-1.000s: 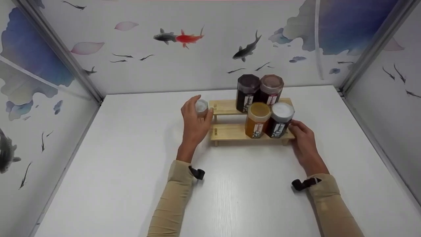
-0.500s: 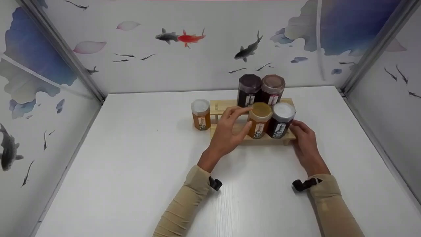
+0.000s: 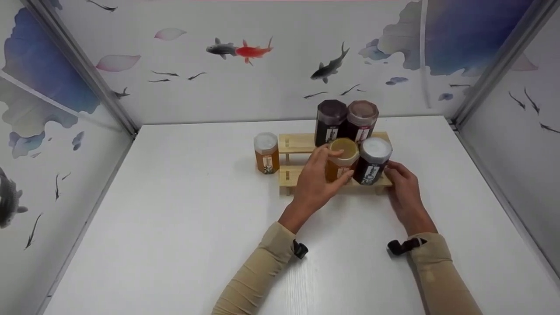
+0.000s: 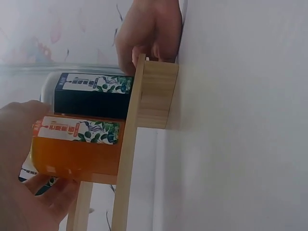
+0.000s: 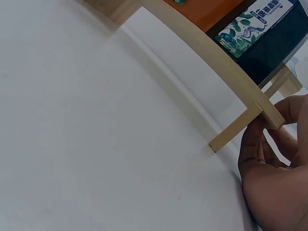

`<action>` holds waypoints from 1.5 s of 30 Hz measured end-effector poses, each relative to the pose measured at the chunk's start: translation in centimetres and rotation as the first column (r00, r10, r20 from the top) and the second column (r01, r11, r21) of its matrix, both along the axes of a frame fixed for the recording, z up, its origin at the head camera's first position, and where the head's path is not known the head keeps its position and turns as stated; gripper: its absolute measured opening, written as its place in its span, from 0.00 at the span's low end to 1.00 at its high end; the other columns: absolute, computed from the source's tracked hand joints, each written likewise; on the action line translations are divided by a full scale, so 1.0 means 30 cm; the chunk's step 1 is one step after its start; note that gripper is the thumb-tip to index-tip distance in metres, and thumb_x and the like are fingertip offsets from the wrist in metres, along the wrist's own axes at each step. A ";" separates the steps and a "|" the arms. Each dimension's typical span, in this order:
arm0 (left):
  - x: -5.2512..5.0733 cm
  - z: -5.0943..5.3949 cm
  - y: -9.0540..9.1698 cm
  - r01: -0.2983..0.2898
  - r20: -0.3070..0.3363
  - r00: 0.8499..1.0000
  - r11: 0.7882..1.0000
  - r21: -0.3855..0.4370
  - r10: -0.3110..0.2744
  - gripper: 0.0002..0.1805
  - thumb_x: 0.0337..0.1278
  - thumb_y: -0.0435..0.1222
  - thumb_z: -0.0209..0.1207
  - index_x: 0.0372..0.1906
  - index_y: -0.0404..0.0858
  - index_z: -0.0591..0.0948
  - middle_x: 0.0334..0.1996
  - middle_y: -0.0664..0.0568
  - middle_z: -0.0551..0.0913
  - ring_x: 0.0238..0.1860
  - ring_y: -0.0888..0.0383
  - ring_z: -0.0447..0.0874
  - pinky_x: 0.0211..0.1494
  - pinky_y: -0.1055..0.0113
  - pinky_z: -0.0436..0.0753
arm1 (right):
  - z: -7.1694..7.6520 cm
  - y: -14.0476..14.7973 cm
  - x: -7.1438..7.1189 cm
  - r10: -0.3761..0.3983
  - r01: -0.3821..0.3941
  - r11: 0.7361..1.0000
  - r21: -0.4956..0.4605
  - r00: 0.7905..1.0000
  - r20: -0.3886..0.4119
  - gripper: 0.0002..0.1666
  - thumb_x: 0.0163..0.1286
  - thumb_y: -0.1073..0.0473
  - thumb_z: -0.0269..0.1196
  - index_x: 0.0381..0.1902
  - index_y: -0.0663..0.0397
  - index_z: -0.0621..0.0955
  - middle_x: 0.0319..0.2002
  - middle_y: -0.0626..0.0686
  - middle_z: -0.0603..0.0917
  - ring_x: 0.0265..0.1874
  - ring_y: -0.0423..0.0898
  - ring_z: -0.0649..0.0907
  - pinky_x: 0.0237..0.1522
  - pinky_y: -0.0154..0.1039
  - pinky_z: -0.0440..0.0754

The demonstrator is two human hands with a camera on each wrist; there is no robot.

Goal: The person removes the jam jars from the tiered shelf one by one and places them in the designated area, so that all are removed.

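Note:
My left hand [image 3: 316,178] grips the upper part of an amber honey jar [image 3: 345,164], its thumb in front and fingers at the far side. That jar [image 4: 79,151] stands on the lower tier of a two-tier wooden rack [image 3: 293,176], beside a dark jar with a white lid [image 3: 376,148]. At the rack's right end, my right hand [image 3: 404,188] pinches the end of the lower board; the right wrist view shows the thumb and fingers around the board [image 5: 274,115] near its leg.
Two dark jars, one with a black lid [image 3: 331,111] and one with a brown lid [image 3: 362,111], stand on the upper tier. Another amber jar [image 3: 267,153] stands on the white table [image 3: 183,218] left of the rack. Printed walls [image 3: 280,96] enclose the table.
My left hand has let go of the amber jar left of the rack and moved right to grip the amber jar on the lower tier. The right hand stays at the rack's end.

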State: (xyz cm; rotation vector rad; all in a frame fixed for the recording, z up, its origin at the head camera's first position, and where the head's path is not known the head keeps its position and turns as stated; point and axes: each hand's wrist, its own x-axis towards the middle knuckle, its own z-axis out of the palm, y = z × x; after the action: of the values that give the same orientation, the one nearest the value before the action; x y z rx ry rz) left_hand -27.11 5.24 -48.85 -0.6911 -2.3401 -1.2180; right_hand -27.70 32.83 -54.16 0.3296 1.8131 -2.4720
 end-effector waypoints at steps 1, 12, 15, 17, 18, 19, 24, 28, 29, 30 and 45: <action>0.002 -0.003 0.002 -0.014 -0.010 1.000 1.000 0.008 0.014 0.30 0.68 0.54 0.72 0.67 0.48 0.77 0.71 0.52 0.77 0.70 0.58 0.81 0.73 0.64 0.82 | 0.000 0.000 0.000 -0.001 0.001 1.000 0.000 1.000 0.000 0.24 0.85 0.52 0.60 0.72 0.54 0.74 0.69 0.45 0.74 0.70 0.42 0.75 0.65 0.27 0.82; 0.009 -0.024 0.012 -0.085 -0.123 0.988 0.994 0.073 0.094 0.27 0.66 0.53 0.74 0.60 0.43 0.78 0.69 0.48 0.81 0.69 0.56 0.84 0.73 0.66 0.81 | -0.004 -0.005 -0.002 -0.024 0.024 1.000 -0.019 1.000 -0.012 0.21 0.85 0.54 0.61 0.69 0.54 0.76 0.67 0.46 0.75 0.69 0.42 0.76 0.65 0.28 0.82; 0.004 -0.029 0.003 -0.058 -0.166 0.983 0.994 0.093 0.073 0.26 0.65 0.50 0.75 0.59 0.42 0.79 0.68 0.47 0.82 0.68 0.55 0.85 0.73 0.64 0.82 | -0.005 -0.012 -0.004 -0.031 0.031 0.999 -0.007 0.999 -0.017 0.20 0.84 0.55 0.62 0.67 0.54 0.77 0.67 0.46 0.75 0.70 0.42 0.75 0.65 0.27 0.81; -0.001 -0.033 -0.006 -0.036 -0.202 0.978 0.993 0.110 0.058 0.26 0.64 0.49 0.76 0.58 0.42 0.80 0.67 0.46 0.83 0.67 0.54 0.85 0.72 0.63 0.83 | -0.006 -0.017 -0.006 -0.028 0.028 1.000 -0.009 0.999 -0.018 0.21 0.84 0.55 0.62 0.68 0.55 0.77 0.67 0.47 0.75 0.72 0.43 0.74 0.66 0.28 0.81; -0.004 -0.032 -0.012 -0.032 -0.220 0.974 0.993 0.114 0.057 0.26 0.63 0.48 0.77 0.57 0.41 0.80 0.67 0.46 0.83 0.67 0.53 0.86 0.72 0.63 0.83 | -0.006 -0.018 -0.007 -0.025 0.025 1.000 -0.008 1.000 -0.019 0.21 0.84 0.55 0.62 0.69 0.55 0.77 0.68 0.47 0.75 0.73 0.43 0.73 0.66 0.27 0.81; -0.006 -0.030 -0.019 -0.031 -0.236 0.970 0.992 0.118 0.058 0.25 0.63 0.48 0.77 0.57 0.42 0.81 0.67 0.46 0.83 0.67 0.53 0.86 0.72 0.64 0.83 | -0.006 -0.020 -0.008 -0.021 0.021 1.000 -0.006 1.000 -0.017 0.22 0.84 0.54 0.61 0.69 0.55 0.76 0.68 0.46 0.75 0.74 0.43 0.73 0.66 0.27 0.81; -0.023 0.014 -0.063 -0.030 -0.291 0.953 0.983 0.181 0.083 0.25 0.62 0.47 0.77 0.56 0.41 0.81 0.66 0.45 0.84 0.67 0.52 0.86 0.71 0.65 0.84 | -0.004 -0.020 -0.012 -0.010 0.010 1.000 -0.009 1.000 -0.012 0.24 0.85 0.53 0.61 0.72 0.56 0.74 0.69 0.47 0.74 0.74 0.44 0.72 0.66 0.27 0.81; -0.038 0.069 -0.116 -0.019 -0.308 0.945 0.959 0.283 0.110 0.25 0.61 0.44 0.78 0.56 0.39 0.82 0.65 0.44 0.85 0.64 0.54 0.87 0.65 0.66 0.87 | -0.002 -0.012 -0.010 -0.013 0.013 1.000 -0.014 1.000 -0.004 0.24 0.85 0.54 0.60 0.72 0.56 0.74 0.68 0.47 0.74 0.72 0.43 0.75 0.66 0.28 0.81; -0.042 0.081 -0.130 -0.026 -0.313 0.942 0.953 0.302 0.125 0.24 0.61 0.44 0.78 0.56 0.39 0.82 0.64 0.44 0.85 0.63 0.54 0.87 0.64 0.67 0.87 | -0.003 -0.010 -0.009 -0.015 0.015 1.000 -0.013 1.000 -0.003 0.24 0.85 0.54 0.60 0.72 0.56 0.74 0.68 0.47 0.74 0.72 0.43 0.75 0.66 0.28 0.82; -0.048 0.091 -0.145 -0.036 -0.314 0.939 0.947 0.319 0.141 0.24 0.60 0.44 0.78 0.56 0.39 0.82 0.64 0.43 0.85 0.63 0.54 0.87 0.63 0.67 0.87 | -0.005 -0.007 -0.007 -0.016 0.016 1.000 -0.012 1.000 -0.003 0.24 0.85 0.54 0.60 0.72 0.56 0.74 0.68 0.47 0.74 0.71 0.43 0.75 0.66 0.28 0.81; -0.107 0.161 -0.372 -0.198 -0.249 0.901 0.846 0.495 0.357 0.24 0.60 0.37 0.78 0.58 0.38 0.83 0.67 0.43 0.84 0.71 0.50 0.82 0.69 0.53 0.86 | -0.006 -0.009 -0.008 -0.030 0.030 1.000 -0.006 1.000 -0.010 0.21 0.85 0.54 0.60 0.69 0.54 0.76 0.67 0.46 0.74 0.71 0.42 0.75 0.66 0.27 0.81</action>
State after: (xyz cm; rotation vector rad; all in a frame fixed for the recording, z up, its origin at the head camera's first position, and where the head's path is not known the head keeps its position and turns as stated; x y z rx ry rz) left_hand -30.33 -5.92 -44.02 -0.3357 -1.7075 -1.3290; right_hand -27.94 32.55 -54.35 0.3470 1.8177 -2.5024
